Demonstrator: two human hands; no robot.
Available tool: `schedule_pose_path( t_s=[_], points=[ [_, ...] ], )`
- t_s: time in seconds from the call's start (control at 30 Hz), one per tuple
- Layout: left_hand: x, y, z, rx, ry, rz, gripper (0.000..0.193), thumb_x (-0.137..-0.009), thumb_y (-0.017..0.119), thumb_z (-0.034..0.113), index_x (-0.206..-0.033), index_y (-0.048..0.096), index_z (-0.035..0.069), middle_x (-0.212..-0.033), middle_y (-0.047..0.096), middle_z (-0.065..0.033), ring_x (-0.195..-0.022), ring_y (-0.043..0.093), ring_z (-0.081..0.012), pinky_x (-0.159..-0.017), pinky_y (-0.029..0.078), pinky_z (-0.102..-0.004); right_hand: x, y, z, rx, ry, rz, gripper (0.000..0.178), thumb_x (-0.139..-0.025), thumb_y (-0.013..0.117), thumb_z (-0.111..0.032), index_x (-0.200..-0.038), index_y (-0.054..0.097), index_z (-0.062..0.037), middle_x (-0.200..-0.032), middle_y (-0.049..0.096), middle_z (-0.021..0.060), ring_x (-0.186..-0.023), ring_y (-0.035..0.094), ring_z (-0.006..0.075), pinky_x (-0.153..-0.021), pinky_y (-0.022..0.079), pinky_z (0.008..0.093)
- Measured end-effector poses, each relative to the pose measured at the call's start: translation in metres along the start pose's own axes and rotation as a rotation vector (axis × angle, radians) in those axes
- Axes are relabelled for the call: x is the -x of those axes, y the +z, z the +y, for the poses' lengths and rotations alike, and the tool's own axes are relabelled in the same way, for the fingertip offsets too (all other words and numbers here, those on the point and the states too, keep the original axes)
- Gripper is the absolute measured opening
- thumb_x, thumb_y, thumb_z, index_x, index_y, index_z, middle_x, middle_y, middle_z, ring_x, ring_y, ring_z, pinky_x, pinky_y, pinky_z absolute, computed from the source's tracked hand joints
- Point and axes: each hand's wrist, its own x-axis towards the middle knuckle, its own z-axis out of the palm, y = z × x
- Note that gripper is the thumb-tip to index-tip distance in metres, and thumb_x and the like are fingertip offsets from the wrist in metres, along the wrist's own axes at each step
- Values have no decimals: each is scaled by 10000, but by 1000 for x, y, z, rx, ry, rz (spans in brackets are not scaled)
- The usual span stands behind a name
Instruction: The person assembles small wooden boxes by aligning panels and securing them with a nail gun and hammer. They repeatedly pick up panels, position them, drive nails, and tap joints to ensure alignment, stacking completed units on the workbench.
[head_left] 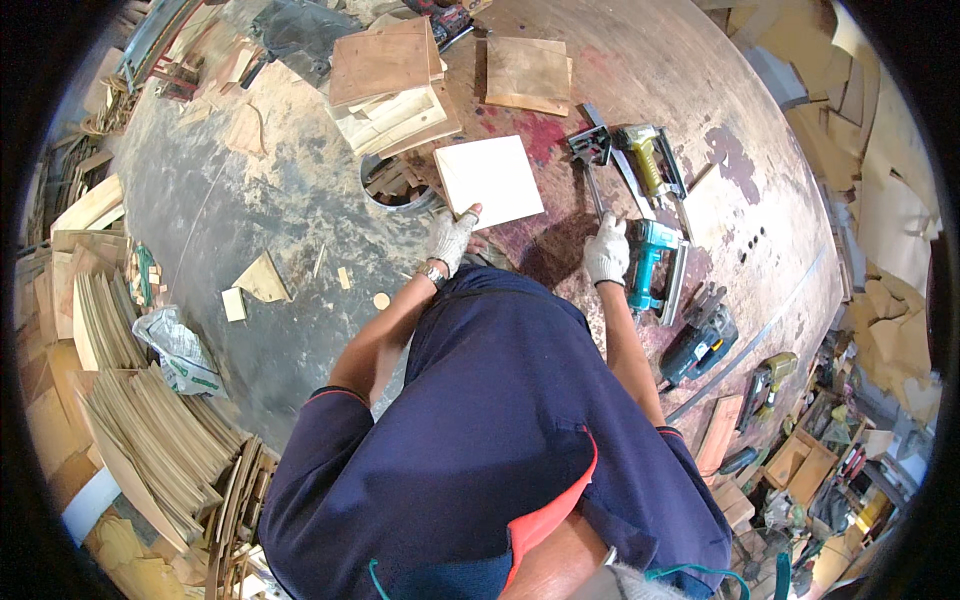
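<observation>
My left hand (452,240), in a white knitted glove, grips the near-left corner of a pale square wooden board (490,183), thumb on top. Its fingers under the board are hidden. My right hand (606,252), gloved too, is closed around the near end of a thin rod. The rod runs to the black head of a metal tool (590,146) that looks like a bar clamp, with a long flat bar beside it. Right of that hand lies a teal nail gun (652,266); farther off is an olive-green nail gun (645,160).
Stacked square boards (385,62) and another board pair (527,75) lie beyond. A round container (392,200) of wood scraps is set in the worktop. At right lie a dark jigsaw (700,340) and another green tool (770,382). Curved plywood sheets (150,450) stand left.
</observation>
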Motion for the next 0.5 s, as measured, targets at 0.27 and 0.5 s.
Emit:
schedule_pose_path(
  t_s=[0.27, 0.5],
  points=[
    [-7, 2, -6, -34, -55, 35, 438, -948, 711, 400, -1080, 643, -11, -766, 724, -149, -455, 638, -173, -390, 493, -256, 46, -18, -15, -713, -125, -266, 299, -1008, 591, -302, -1042, 648, -10, -686, 579, 89, -662, 576, 164, -631, 468, 361],
    [-4, -2, -7, -69, -3, 24, 444, -941, 722, 390, -1043, 631, -32, -762, 726, -162, -464, 647, -187, -381, 486, -270, 59, -18, -38, -669, -158, -112, 336, -1040, 518, -342, -1127, 620, -34, -701, 634, 230, -668, 679, 372, -614, 492, 470]
  ],
)
